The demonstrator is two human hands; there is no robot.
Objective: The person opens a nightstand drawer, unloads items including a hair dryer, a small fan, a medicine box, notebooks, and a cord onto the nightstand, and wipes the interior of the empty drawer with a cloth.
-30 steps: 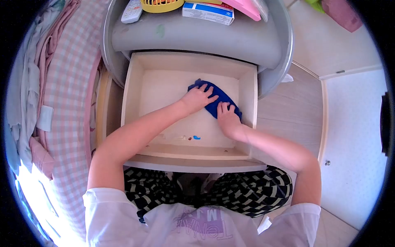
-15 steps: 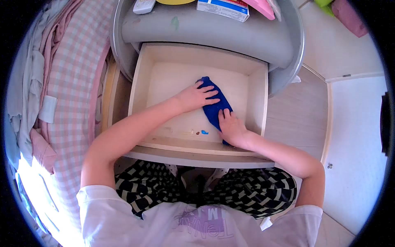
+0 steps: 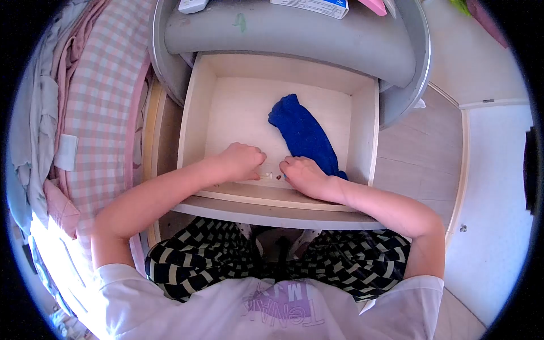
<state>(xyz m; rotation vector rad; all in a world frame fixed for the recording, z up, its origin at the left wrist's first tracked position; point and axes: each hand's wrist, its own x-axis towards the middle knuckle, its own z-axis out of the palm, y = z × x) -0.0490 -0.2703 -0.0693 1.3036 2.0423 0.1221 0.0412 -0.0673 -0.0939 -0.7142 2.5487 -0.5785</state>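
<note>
**Small bits picked from an open drawer**

Pale wood lines the open drawer (image 3: 226, 113) beside a checked bedspread (image 3: 96, 102). Left hand (image 3: 241, 161) rests curled, fingertips at a tiny pale piece (image 3: 266, 175); it looks light, hard, best pinched. Right hand (image 3: 303, 173) is curled over small bits, grip unclear. Blue cloth (image 3: 303, 133), soft and limp, lies behind, just touching it.

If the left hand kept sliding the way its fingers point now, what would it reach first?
The left hand points right, along the drawer floor near its front. First come the small bits lying just past its fingertips, then the right hand. The blue cloth looks off that line, though depth is unclear.
</note>
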